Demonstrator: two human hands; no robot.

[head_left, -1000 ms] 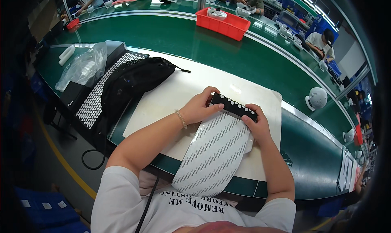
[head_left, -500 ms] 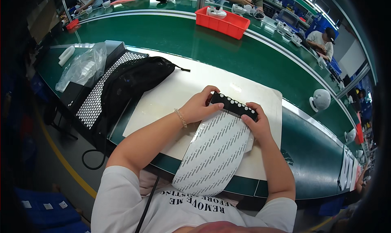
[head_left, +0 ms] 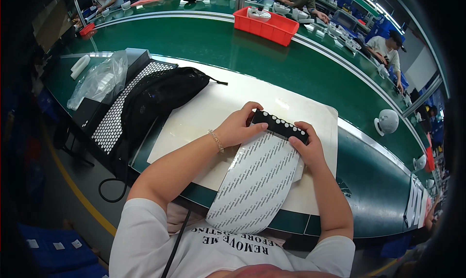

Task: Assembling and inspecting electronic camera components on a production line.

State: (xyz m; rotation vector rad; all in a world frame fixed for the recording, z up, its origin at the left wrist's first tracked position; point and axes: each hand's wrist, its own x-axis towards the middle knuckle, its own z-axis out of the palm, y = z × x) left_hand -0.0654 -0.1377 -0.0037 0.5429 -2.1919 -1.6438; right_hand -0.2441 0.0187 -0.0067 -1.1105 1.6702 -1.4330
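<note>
A long sheet [head_left: 255, 185] with a white printed back hangs toward me, its near end against my shirt. Its far end is a black band [head_left: 280, 124] carrying white round dots, apparently the sheet's other face bent over. My left hand [head_left: 241, 126] grips the band's left end, thumb on the near side and fingers behind. At the right end, my right hand [head_left: 310, 146] holds it the same way, fingers curled over the far edge. Both hands are closed above a white board [head_left: 199, 113]. The fingertips behind the band are partly hidden.
To the left, a black mesh bag [head_left: 162, 91] lies over another dotted sheet [head_left: 108, 133], beside a clear plastic bag [head_left: 104, 79]. A red bin [head_left: 262, 31] stands across the green belt [head_left: 194, 37]. A white rounded housing [head_left: 388, 121] sits at right. Other people work beyond.
My hands and the sheet stay almost still. Across the belt, one worker's hand has reached out to the right, and the worker at far right has stretched an arm down toward the bench.
</note>
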